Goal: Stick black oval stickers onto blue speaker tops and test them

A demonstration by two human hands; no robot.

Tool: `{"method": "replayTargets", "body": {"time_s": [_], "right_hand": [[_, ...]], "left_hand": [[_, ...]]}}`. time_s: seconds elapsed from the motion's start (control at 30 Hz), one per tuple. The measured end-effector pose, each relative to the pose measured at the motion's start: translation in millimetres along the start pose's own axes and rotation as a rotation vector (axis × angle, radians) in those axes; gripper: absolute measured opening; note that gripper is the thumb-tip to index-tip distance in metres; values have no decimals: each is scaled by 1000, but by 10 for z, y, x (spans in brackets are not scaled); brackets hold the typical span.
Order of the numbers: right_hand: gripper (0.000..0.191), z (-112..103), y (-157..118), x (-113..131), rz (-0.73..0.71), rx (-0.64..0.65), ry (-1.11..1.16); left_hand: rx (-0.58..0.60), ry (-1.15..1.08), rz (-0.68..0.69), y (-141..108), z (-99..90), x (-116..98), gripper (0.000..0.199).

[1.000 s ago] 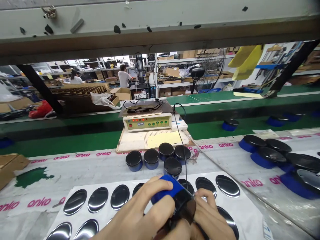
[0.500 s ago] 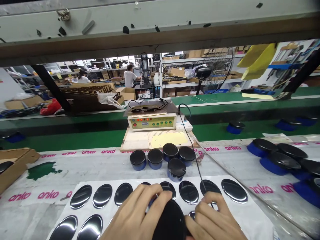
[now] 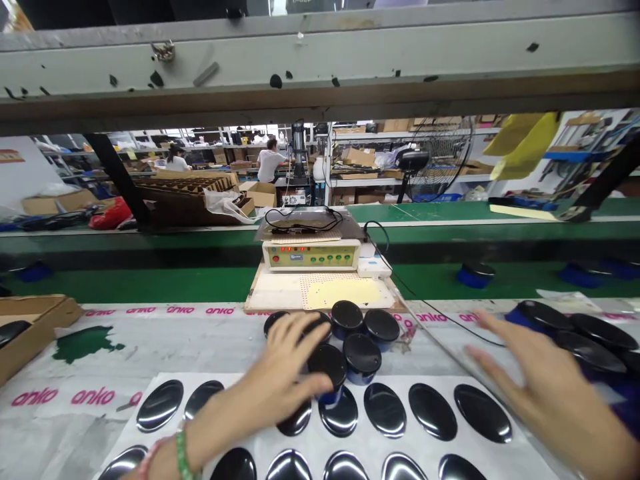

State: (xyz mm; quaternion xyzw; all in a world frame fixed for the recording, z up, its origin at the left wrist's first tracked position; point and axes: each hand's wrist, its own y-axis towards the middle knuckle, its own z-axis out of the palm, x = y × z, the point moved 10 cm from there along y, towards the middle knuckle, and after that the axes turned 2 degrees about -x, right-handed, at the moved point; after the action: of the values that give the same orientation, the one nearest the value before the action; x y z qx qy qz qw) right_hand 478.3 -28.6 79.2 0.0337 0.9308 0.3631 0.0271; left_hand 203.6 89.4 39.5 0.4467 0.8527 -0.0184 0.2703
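My left hand (image 3: 285,370) reaches forward with fingers spread over a group of round, black-topped blue pieces. Just right of its thumb stands one such piece (image 3: 327,367), and the fingertips partly cover another behind it. Further right in the group is one more piece (image 3: 363,357). My right hand (image 3: 543,373) is held apart, thumb and fingers stretched out, blurred by motion. It is nearest to a cluster of the same blue pieces (image 3: 593,353) at the right. Below both hands lies a white sheet (image 3: 520,460) with rows of glossy black ovals (image 3: 385,410).
Behind the group sits a control box (image 3: 313,257) with lit red digits on a board (image 3: 275,290). A black cable (image 3: 450,320) and a grey cord (image 3: 435,340) run rightward. At left is a cardboard box (image 3: 45,333); a beam (image 3: 320,73) crosses overhead. Beyond runs a green conveyor (image 3: 425,283).
My hands were together around a black-topped piece; now they are apart, and a further piece stands at the front of the group. The black cable has swung from near my right hand toward the right.
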Motion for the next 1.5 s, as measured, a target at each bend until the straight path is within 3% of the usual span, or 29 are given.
{"method": "replayTargets", "body": {"time_s": [0.07, 0.13, 0.23, 0.37, 0.43, 0.5, 0.6, 0.77, 1.0, 1.3, 1.5], "right_hand": [[46, 113, 51, 735, -266, 92, 57], [46, 274, 44, 1308, -460, 167, 99], [46, 523, 51, 1714, -583, 236, 152], [40, 616, 198, 1749, -547, 349, 237], [36, 555, 346, 1740, -456, 443, 317], [45, 444, 531, 1803, -347, 490, 436], [56, 286, 758, 2107, -304, 486, 658], [49, 254, 854, 2646, -386, 521, 975], [26, 455, 893, 2853, -303, 538, 1216], [24, 598, 981, 3018, -293, 445, 1171], [22, 695, 1006, 3122, -251, 479, 1007]], "left_hand": [[-35, -54, -95, 13, -164, 288, 59], [-58, -89, -157, -6, -239, 545, 66], [-104, -130, -200, -50, -223, 768, 70], [-267, -182, -272, -157, -322, 832, 63], [-330, -212, -305, -225, -427, 780, 60], [-373, -243, -328, -293, -536, 684, 68], [-430, -257, -358, -394, -675, 508, 80], [-582, -64, -177, -510, -837, 180, 59], [-656, -16, -92, -650, -720, 376, 58], [-684, -2, -167, -699, -786, 595, 55], [-662, -23, -235, -712, -779, 659, 50]]}}
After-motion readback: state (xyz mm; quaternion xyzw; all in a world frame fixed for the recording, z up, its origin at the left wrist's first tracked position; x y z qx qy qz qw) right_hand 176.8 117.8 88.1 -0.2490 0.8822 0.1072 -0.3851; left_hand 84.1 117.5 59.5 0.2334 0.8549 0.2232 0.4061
